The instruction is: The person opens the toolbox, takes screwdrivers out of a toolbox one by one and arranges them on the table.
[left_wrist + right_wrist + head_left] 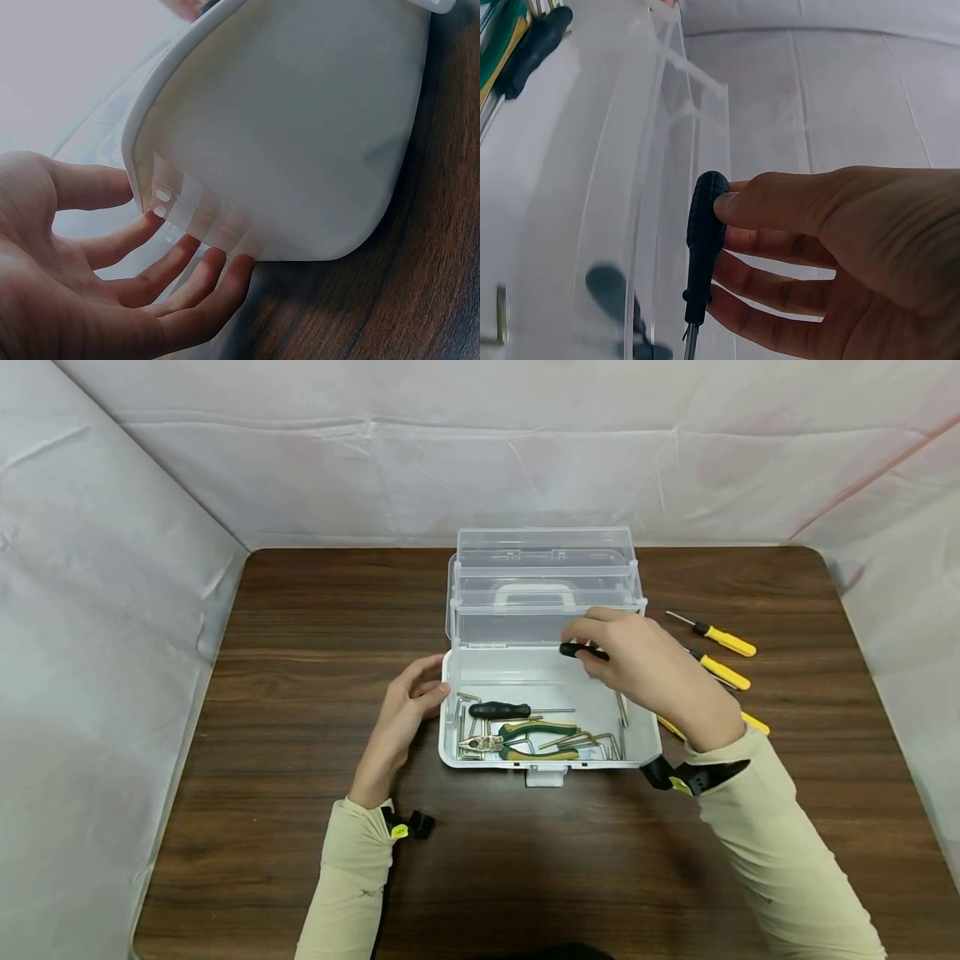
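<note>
My right hand (637, 660) holds a black-handled screwdriver (703, 232) over the back right part of an open white toolbox (543, 767). Thumb and fingers pinch its handle, and the metal shaft points down out of the right wrist view. At the toolbox's left end, the relaxed fingers of my left hand (405, 706) touch the outer wall (285, 142), with the thumb at the rim. Inside the box lie another black screwdriver (498, 710), green-and-yellow pliers (536, 728) and several hex keys (592, 739).
The toolbox's clear lid and trays (547, 585) stand raised at the back. On the brown table (300, 718), several yellow-handled screwdrivers (727, 641) lie right of the box, partly hidden by my right arm. White sheeting (450, 468) surrounds the table.
</note>
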The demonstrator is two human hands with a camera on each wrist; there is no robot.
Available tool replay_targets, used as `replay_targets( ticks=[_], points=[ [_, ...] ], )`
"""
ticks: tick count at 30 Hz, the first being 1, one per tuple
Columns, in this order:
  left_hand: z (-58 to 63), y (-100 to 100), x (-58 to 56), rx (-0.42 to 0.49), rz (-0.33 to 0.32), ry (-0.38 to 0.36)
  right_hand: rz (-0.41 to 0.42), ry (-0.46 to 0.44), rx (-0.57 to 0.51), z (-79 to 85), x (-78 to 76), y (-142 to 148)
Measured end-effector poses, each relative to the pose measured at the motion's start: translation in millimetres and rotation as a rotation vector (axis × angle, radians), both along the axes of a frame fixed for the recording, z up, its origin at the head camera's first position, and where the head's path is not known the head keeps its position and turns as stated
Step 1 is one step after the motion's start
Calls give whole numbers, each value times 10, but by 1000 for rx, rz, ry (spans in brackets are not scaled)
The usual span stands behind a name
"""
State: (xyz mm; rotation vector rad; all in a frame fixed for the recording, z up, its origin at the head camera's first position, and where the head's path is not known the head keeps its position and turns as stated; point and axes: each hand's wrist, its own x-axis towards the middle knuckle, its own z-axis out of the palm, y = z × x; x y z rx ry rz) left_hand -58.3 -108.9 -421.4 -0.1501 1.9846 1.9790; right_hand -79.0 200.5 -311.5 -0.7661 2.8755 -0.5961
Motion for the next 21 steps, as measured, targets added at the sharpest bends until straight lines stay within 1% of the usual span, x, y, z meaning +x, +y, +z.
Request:
replay_targets(
  ticks=[5,10,17,21],
  points=[
    [-2,6,-9,6,-2,0,-54,40,-4,9,73,235],
    [-1,-1,-12,-2,2,-1,-130,44,0,-14,183,456],
    [10,-21,-23,-6,4,-5,-199,95,-8,-103,281,708],
    [4,-32,-29,-6,2,-6,-233,94,1,-176,319,826]
  ],
)
